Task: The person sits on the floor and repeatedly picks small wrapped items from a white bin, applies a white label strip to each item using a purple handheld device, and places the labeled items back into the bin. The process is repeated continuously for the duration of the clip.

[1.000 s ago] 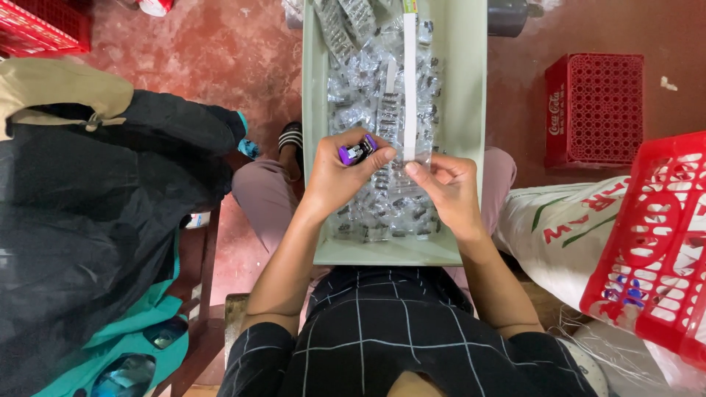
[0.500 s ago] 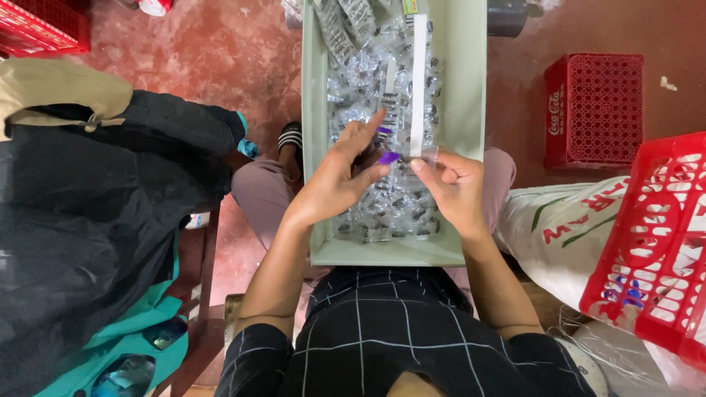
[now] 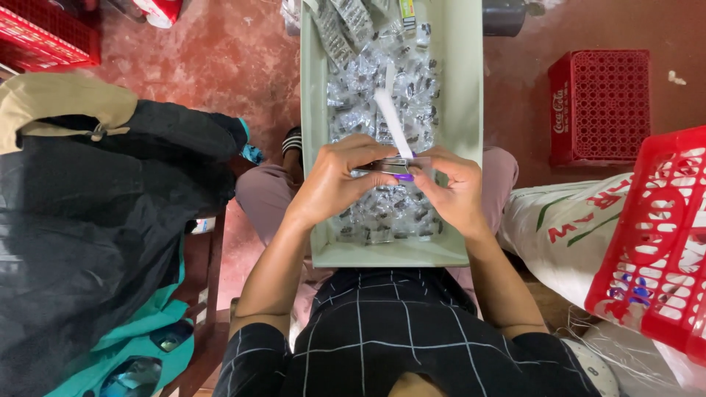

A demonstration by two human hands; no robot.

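A pale green tray [image 3: 465, 110] rests on my lap, filled with several small clear packets [image 3: 382, 213] holding dark bits. My left hand [image 3: 334, 180] and my right hand [image 3: 452, 187] meet over the middle of the tray. Between their fingertips they pinch a small clear packet with a purple piece [image 3: 401, 170]. A white strip [image 3: 390, 121] rises from the fingers toward the far end of the tray. What exactly the purple piece is stays partly hidden by my fingers.
A red crate [image 3: 599, 103] stands on the reddish floor at right, and a second red crate [image 3: 658, 242] sits nearer over a white sack [image 3: 559, 235]. Black and teal cloth [image 3: 81, 242] lies piled at left. Another red crate [image 3: 44, 33] is at top left.
My left hand held a purple-capped item apart from the right hand; both hands have come together and now pinch the packet jointly. The white strip has tilted.
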